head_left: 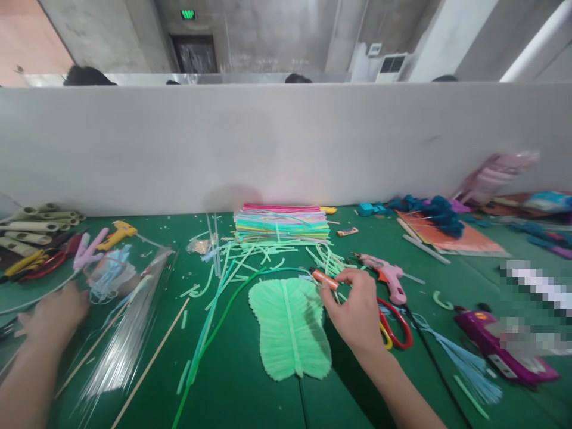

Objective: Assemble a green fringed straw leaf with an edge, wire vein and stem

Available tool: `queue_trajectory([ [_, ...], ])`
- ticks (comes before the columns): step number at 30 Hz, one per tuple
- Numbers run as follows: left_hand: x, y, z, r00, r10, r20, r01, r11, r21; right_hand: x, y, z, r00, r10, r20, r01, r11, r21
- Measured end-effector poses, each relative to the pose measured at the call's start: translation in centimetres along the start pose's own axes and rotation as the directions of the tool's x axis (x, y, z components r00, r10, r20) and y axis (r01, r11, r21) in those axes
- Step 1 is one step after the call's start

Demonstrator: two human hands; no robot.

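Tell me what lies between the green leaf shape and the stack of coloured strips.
In the head view, loose pale-green clippings and a curved green cord lie between the leaf shape and the stack.

1. We lose both forearms, left (31, 381) and right (400, 381), at the picture's edge.
2. The left hand (58, 310) is blurred; we cannot tell what its fingers touch.
3. The right hand (355, 307) hides part of the red-handled scissors (406, 326) from us.
4. We find the pale strip (536, 289) pixelated.
5. Behind the partition (268, 143), we see only the tops of heads (89, 75).
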State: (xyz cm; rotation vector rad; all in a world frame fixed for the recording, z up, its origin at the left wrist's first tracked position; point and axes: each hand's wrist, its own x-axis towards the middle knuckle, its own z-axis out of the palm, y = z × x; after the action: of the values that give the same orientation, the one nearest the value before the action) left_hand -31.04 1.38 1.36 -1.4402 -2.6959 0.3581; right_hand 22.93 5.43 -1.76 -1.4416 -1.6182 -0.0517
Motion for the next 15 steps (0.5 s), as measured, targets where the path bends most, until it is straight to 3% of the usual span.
queue_trajectory([
  [3,1.0,-0.6,-0.2,0.980,-0.123,-0.158,0.126,0.992,0.011,-0.6,-1.3,-1.3,0.999,0.032,0.040,-0.035,0.994,0.101],
  [6,2.1,-1.3,-0.7,0.943,-0.149,-0.297,0.141,0.989,-0.048,-1.2,-2.4,-2.6,0.982,0.058,0.178,-0.094,0.974,0.204],
  [10,3.5,-1.7,-1.2,0.956,-0.188,-0.226,0.130,0.960,-0.249,-1.5,-3.8,-4.4,0.915,0.061,0.399,-0.206,0.921,0.331],
  [13,4.3,-1.6,-1.4,0.949,-0.109,-0.295,-0.058,0.862,-0.503,-1.5,-4.5,-5.4,0.853,0.106,0.511,-0.352,0.839,0.414],
  [15,4.7,-1.8,-1.6,0.901,-0.092,-0.423,-0.203,0.773,-0.601,-1.4,-4.6,-5.7,0.804,0.129,0.580,-0.446,0.775,0.447],
])
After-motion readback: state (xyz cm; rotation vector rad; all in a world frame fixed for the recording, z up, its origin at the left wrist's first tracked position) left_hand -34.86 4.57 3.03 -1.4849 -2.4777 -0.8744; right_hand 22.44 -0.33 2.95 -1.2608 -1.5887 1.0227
